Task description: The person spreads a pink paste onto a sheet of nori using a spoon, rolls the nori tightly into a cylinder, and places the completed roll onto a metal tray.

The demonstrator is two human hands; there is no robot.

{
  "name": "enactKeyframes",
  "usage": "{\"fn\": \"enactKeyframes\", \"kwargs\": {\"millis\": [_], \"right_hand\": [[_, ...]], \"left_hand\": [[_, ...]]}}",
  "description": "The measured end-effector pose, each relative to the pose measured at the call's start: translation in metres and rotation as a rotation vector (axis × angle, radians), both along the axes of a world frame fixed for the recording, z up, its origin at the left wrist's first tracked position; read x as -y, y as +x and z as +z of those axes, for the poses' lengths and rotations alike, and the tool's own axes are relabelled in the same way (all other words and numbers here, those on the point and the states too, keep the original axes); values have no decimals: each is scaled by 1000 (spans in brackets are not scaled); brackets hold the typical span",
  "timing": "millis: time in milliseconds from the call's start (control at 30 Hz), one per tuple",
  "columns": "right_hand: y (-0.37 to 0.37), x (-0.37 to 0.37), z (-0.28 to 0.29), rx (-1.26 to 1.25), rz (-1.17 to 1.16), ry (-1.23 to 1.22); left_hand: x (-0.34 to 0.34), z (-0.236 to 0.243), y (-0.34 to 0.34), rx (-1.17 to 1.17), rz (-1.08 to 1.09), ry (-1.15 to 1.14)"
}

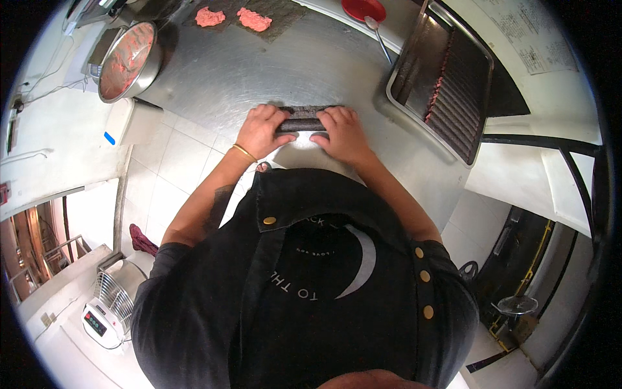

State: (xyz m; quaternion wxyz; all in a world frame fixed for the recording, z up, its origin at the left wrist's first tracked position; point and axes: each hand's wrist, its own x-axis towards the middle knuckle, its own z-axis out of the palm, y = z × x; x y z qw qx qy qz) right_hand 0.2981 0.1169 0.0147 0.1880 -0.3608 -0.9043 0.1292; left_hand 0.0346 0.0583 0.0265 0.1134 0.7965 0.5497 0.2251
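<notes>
At the near edge of the steel table, a dark roll (302,124), which looks like a seaweed sheet being rolled, lies crosswise between my hands. A strip of flat dark sheet (310,111) shows along its far side. My left hand (262,128) grips the left end, with fingers over the top and thumb on the near side. My right hand (342,131) holds the right end in the same way. What is inside the roll is hidden. At the far left, two portions of pink paste (254,19) rest on flat dark sheets (280,27).
A metal bowl (154,65) smeared with pink paste stands at the table's left edge. On the right, a metal tray (392,91) holds several dark rolls (453,104) in a row. Behind it are a red plate (364,9) and a spoon (379,35).
</notes>
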Motion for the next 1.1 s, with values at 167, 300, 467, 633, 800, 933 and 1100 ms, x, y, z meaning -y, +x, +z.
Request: {"fn": "enactKeyframes", "kwargs": {"millis": [167, 300, 467, 633, 800, 933, 1100], "right_hand": [[-5, -12, -9, 28, 152, 12], [-9, -23, -18, 21, 172, 0], [-11, -33, -25, 22, 171, -25], [-14, -29, -20, 18, 124, 15], [-10, -26, -18, 6, 148, 12], [-12, -30, -24, -20, 150, -2], [-16, -34, -25, -16, 163, 3]], "left_hand": [[-4, -6, 10, -88, 24, -131], [-11, -4, 10, -123, 14, -184], [-18, 2, 16, -139, -22, -95], [-21, -10, 19, -131, -16, -77], [-24, -15, 22, -164, 17, -99], [-26, -8, 29, -246, 36, -52], [-28, -15, 32, -229, 44, -29]]}}
